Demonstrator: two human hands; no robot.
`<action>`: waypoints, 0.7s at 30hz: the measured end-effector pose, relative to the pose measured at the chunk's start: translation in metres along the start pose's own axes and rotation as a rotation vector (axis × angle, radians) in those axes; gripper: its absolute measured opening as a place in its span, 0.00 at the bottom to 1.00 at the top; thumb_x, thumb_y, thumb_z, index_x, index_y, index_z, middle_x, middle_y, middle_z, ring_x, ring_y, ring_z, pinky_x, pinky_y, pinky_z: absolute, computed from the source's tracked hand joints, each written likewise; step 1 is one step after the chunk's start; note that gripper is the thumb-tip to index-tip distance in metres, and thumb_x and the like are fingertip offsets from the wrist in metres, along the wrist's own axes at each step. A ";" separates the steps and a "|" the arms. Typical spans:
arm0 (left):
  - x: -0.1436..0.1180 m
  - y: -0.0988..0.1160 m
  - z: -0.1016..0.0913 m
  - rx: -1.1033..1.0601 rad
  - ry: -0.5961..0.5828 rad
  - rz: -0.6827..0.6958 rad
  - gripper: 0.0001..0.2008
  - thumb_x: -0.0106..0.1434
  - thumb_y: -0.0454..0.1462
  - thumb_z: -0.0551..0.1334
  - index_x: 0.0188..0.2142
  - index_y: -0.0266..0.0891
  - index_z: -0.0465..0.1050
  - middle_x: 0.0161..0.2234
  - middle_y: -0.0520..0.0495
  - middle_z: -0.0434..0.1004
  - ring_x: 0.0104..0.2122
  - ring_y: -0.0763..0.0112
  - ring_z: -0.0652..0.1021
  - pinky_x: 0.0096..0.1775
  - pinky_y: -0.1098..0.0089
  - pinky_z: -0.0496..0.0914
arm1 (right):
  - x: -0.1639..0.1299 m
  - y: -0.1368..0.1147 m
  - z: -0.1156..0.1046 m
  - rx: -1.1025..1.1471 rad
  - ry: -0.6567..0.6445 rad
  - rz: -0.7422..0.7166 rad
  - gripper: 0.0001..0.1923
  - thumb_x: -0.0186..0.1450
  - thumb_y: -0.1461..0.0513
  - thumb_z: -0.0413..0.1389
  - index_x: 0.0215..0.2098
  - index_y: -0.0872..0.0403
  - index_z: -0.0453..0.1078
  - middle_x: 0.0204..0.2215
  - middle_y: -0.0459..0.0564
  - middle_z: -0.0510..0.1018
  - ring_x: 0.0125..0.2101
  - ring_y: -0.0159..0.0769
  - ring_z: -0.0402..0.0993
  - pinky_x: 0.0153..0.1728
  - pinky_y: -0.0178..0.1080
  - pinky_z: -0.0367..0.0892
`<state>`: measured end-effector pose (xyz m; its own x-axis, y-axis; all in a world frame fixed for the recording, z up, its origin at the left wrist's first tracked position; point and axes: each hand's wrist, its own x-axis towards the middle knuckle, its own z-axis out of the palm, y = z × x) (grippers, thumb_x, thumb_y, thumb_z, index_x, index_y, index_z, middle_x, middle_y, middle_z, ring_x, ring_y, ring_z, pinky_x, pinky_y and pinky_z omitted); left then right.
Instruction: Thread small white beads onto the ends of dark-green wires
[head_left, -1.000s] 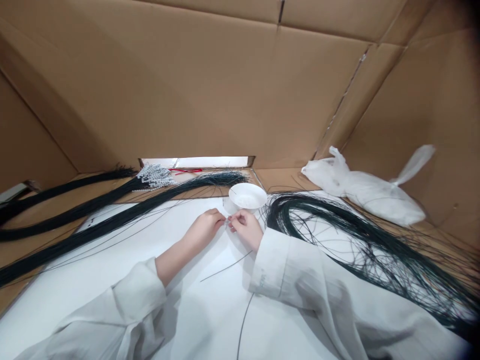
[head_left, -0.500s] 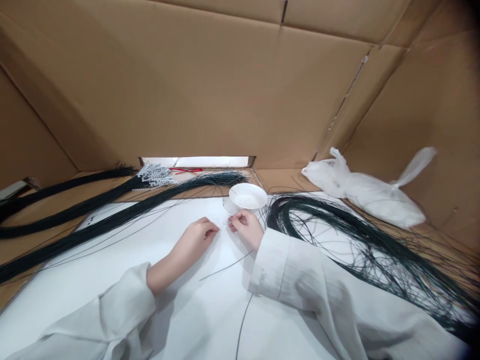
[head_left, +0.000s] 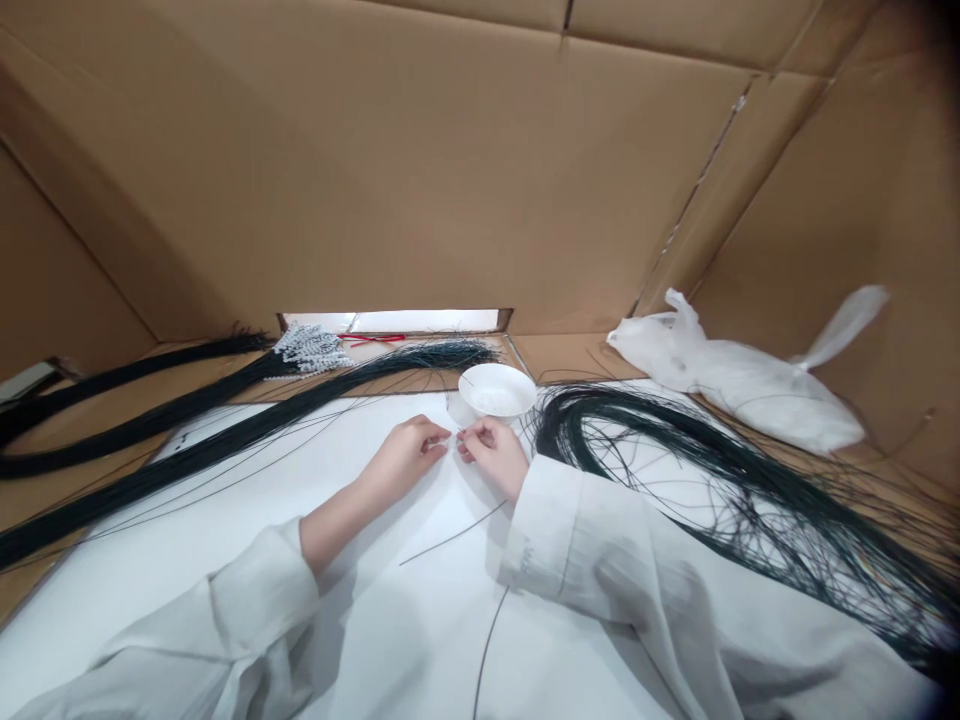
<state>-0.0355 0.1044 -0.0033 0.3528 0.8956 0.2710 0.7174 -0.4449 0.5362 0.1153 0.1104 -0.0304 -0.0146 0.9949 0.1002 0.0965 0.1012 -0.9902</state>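
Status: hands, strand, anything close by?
Left hand and right hand nearly meeting, contents too small to tell. Dark strand on white surface, one end by right wrist. Bowl just beyond right hand.

Looks like a makeshift craft workshop, boxed in with cardboard.
Walled at the far side with brown cardboard (head_left: 375,180), creased and seamed toward the right corner, cut low with a long narrow slot (head_left: 427,321). Spread below with a plain white work surface (head_left: 262,490), edged in more cardboard. Stocked in bulk, as for handwork: at left with long bundles of dark strands (head_left: 187,456), one tipped with a cluster of small white pieces (head_left: 311,350); at right with a tangled dark coil (head_left: 720,440) and, farther off, knotted white plastic bags (head_left: 780,405); at centre with a small white bowl (head_left: 517,385).
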 end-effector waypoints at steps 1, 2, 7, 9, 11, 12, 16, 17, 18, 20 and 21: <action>0.001 0.000 0.001 0.000 -0.007 0.015 0.11 0.56 0.33 0.57 0.38 0.38 0.75 0.33 0.46 0.73 0.29 0.70 0.72 0.35 0.71 0.66 | 0.000 0.000 0.000 -0.002 -0.001 -0.003 0.02 0.54 0.65 0.51 0.23 0.56 0.62 0.21 0.48 0.73 0.23 0.32 0.71 0.25 0.34 0.69; 0.002 0.001 0.002 -0.001 -0.013 0.029 0.11 0.57 0.33 0.56 0.38 0.38 0.75 0.32 0.46 0.73 0.29 0.71 0.72 0.35 0.71 0.66 | 0.000 0.001 0.000 -0.006 -0.001 -0.007 0.02 0.54 0.65 0.51 0.23 0.56 0.62 0.21 0.48 0.73 0.22 0.32 0.71 0.25 0.35 0.69; 0.005 0.004 0.003 0.000 -0.019 0.064 0.11 0.58 0.33 0.56 0.36 0.38 0.76 0.31 0.47 0.72 0.29 0.71 0.72 0.33 0.72 0.65 | 0.001 0.002 -0.001 -0.028 -0.004 -0.020 0.02 0.54 0.65 0.51 0.24 0.56 0.62 0.19 0.46 0.73 0.21 0.32 0.71 0.26 0.36 0.69; 0.005 0.004 0.004 0.003 -0.017 0.067 0.10 0.58 0.33 0.56 0.35 0.38 0.76 0.30 0.46 0.73 0.29 0.71 0.72 0.33 0.72 0.65 | 0.001 0.002 -0.001 -0.031 -0.003 -0.020 0.02 0.54 0.65 0.51 0.24 0.56 0.62 0.19 0.47 0.72 0.21 0.32 0.71 0.26 0.36 0.69; 0.006 0.004 0.004 0.007 -0.015 0.070 0.10 0.57 0.33 0.56 0.34 0.38 0.76 0.30 0.46 0.73 0.29 0.71 0.72 0.33 0.72 0.65 | 0.001 0.002 -0.001 -0.032 -0.001 -0.019 0.02 0.54 0.65 0.51 0.24 0.56 0.62 0.20 0.47 0.73 0.21 0.32 0.71 0.26 0.36 0.69; 0.006 0.004 0.004 0.009 -0.013 0.071 0.10 0.57 0.32 0.56 0.34 0.38 0.76 0.30 0.47 0.73 0.29 0.71 0.72 0.32 0.72 0.65 | 0.001 0.001 -0.001 -0.032 0.000 -0.019 0.02 0.54 0.65 0.51 0.24 0.56 0.62 0.20 0.47 0.73 0.21 0.32 0.71 0.26 0.36 0.69; 0.006 0.004 0.004 0.018 -0.006 0.070 0.10 0.57 0.32 0.56 0.33 0.39 0.76 0.29 0.47 0.74 0.29 0.71 0.72 0.32 0.73 0.65 | 0.000 -0.001 -0.001 -0.030 -0.005 -0.014 0.02 0.54 0.65 0.51 0.23 0.56 0.63 0.20 0.48 0.73 0.22 0.32 0.71 0.26 0.36 0.69; 0.006 0.004 0.004 0.019 -0.005 0.069 0.10 0.57 0.31 0.56 0.33 0.38 0.76 0.30 0.47 0.74 0.28 0.71 0.72 0.32 0.73 0.65 | 0.000 -0.001 -0.001 -0.023 -0.006 -0.008 0.02 0.54 0.65 0.51 0.23 0.56 0.63 0.20 0.48 0.73 0.22 0.32 0.71 0.26 0.36 0.69; 0.005 0.004 0.004 0.020 -0.004 0.068 0.10 0.57 0.31 0.55 0.33 0.38 0.76 0.30 0.47 0.74 0.29 0.71 0.72 0.32 0.73 0.65 | 0.000 -0.002 -0.001 -0.013 -0.006 -0.001 0.02 0.54 0.65 0.51 0.23 0.56 0.62 0.21 0.48 0.73 0.22 0.33 0.71 0.26 0.36 0.69; 0.004 0.003 0.002 0.021 -0.001 0.065 0.10 0.57 0.31 0.55 0.33 0.38 0.76 0.30 0.47 0.74 0.29 0.71 0.73 0.33 0.73 0.65 | -0.001 -0.002 0.000 0.005 -0.004 0.015 0.02 0.54 0.66 0.51 0.23 0.56 0.62 0.22 0.49 0.74 0.23 0.33 0.71 0.25 0.35 0.69; 0.003 0.002 0.002 0.020 0.000 0.064 0.10 0.57 0.31 0.55 0.33 0.37 0.76 0.31 0.46 0.74 0.29 0.70 0.73 0.33 0.72 0.65 | -0.001 -0.002 0.000 0.011 -0.002 0.021 0.03 0.54 0.66 0.51 0.23 0.56 0.62 0.23 0.49 0.74 0.23 0.32 0.71 0.25 0.35 0.69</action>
<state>-0.0324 0.1063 -0.0029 0.3984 0.8652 0.3043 0.7052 -0.5011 0.5016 0.1151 0.1094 -0.0280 -0.0149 0.9968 0.0789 0.0860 0.0799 -0.9931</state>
